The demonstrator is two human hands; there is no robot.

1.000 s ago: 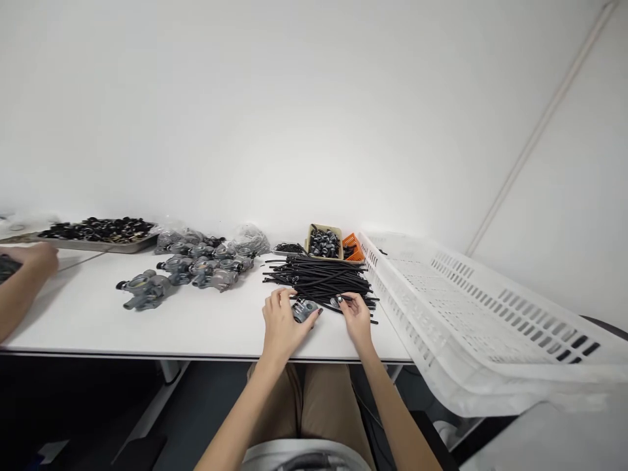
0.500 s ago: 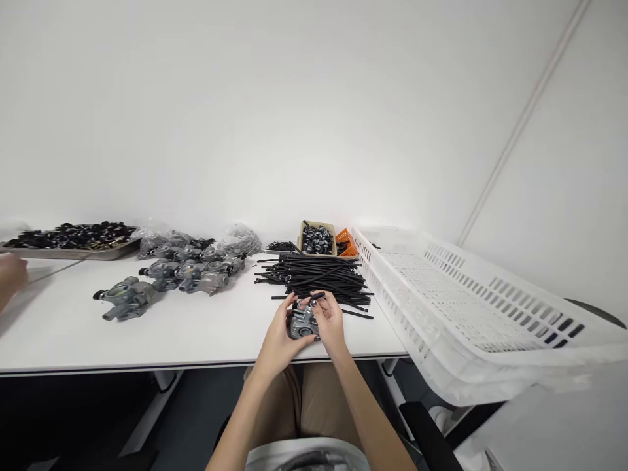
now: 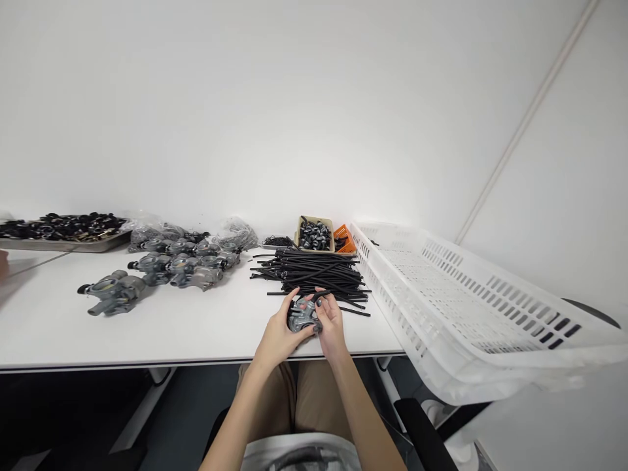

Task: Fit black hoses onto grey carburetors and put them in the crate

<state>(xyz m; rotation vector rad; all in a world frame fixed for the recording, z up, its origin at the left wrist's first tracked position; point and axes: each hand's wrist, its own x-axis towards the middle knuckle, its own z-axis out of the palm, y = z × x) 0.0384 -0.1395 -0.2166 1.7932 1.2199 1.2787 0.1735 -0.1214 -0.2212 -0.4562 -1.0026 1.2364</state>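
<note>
A grey metal carburetor [image 3: 300,316] is held between my hands just above the table's front edge. My left hand [image 3: 279,332] wraps its left side, thumb across the front. With bent fingers my right hand [image 3: 331,322] grips the right side, close to a short black rubber piece [image 3: 321,296] at the top of the carburetor. Whether that piece is fixed to it or pinched in the fingers I cannot tell. Right behind my hands lies a pile of black rubber hoses [image 3: 314,271].
Several carburetors [image 3: 114,291] stand to the left on the white table [image 3: 196,333]. Behind are a metal tray [image 3: 105,244] of black parts, a beige bin [image 3: 297,237] and an orange basket [image 3: 349,243]. A large white crate [image 3: 441,327] borders the right. Another person's hand [image 3: 2,263] shows far left.
The other person's hand has moved left, mostly out of view. My hands keep hold of the carburetor, with the right fingers slightly shifted; the view has turned a little.
</note>
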